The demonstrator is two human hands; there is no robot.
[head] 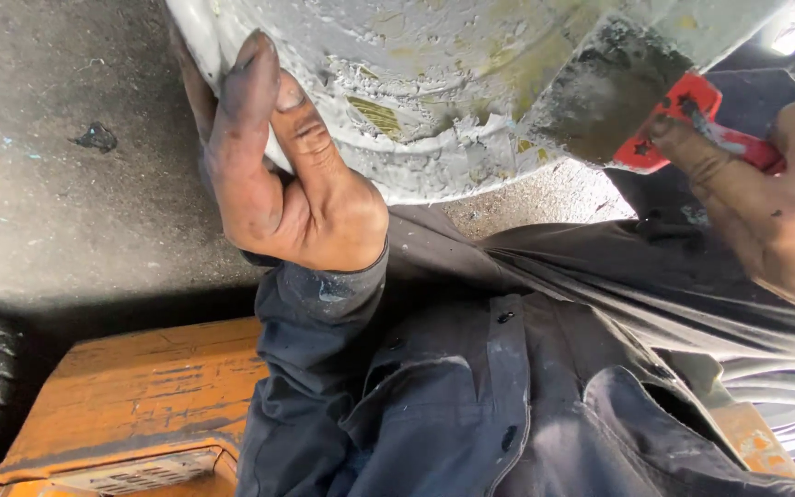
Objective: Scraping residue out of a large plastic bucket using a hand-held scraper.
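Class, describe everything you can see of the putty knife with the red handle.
The putty knife has a broad, flat metal blade, grey and smeared with dried filler, and a red plastic handle, scuffed and dirty. The right hand grips the handle, forefinger stretched along it. The blade lies pressed flat against the white, filler-coated curved panel, its top corner cut off by the frame edge.

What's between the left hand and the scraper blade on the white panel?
In the head view, between the left hand and the scraper lies only the panel's rough, filler-smeared surface with yellowish patches.
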